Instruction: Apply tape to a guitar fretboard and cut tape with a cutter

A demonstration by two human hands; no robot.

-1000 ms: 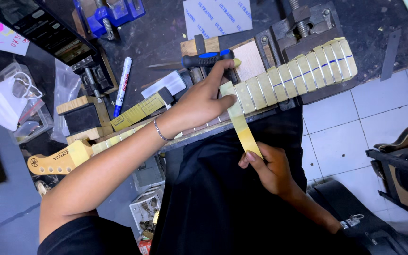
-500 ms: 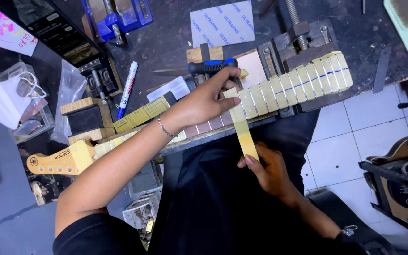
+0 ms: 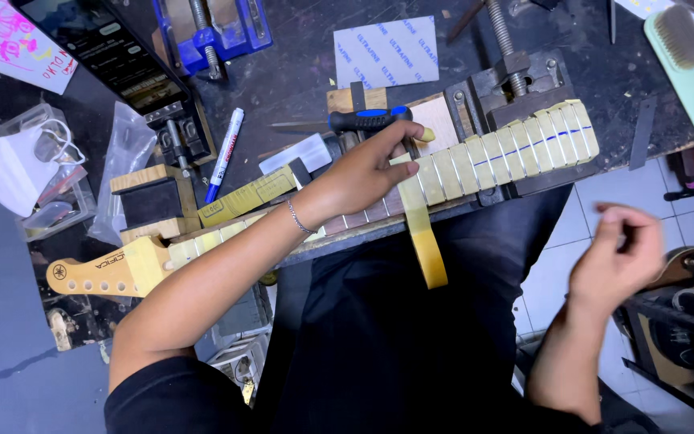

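A guitar neck [image 3: 508, 157] lies across the workbench edge, with pale yellow masking tape between its frets and the headstock [image 3: 98, 273] at the left. My left hand [image 3: 363, 169] reaches over the neck and presses the top end of a yellow tape strip [image 3: 427, 249] onto the fretboard. The rest of the strip hangs loose over my dark lap. My right hand [image 3: 620, 257] is raised at the right, off the strip, with its fingers loosely curled and nothing in them.
A black-and-blue-handled screwdriver [image 3: 371, 119] lies just behind my left hand. Further back are a grey sandpaper sheet [image 3: 387, 52], a metal clamp [image 3: 516, 76], a blue vise [image 3: 210, 32] and a marker [image 3: 225, 153]. A green brush [image 3: 688, 64] is at the far right.
My right hand has let go of the strip's lower end and moved right and away. The strip now hangs free. My left hand stays on the neck.
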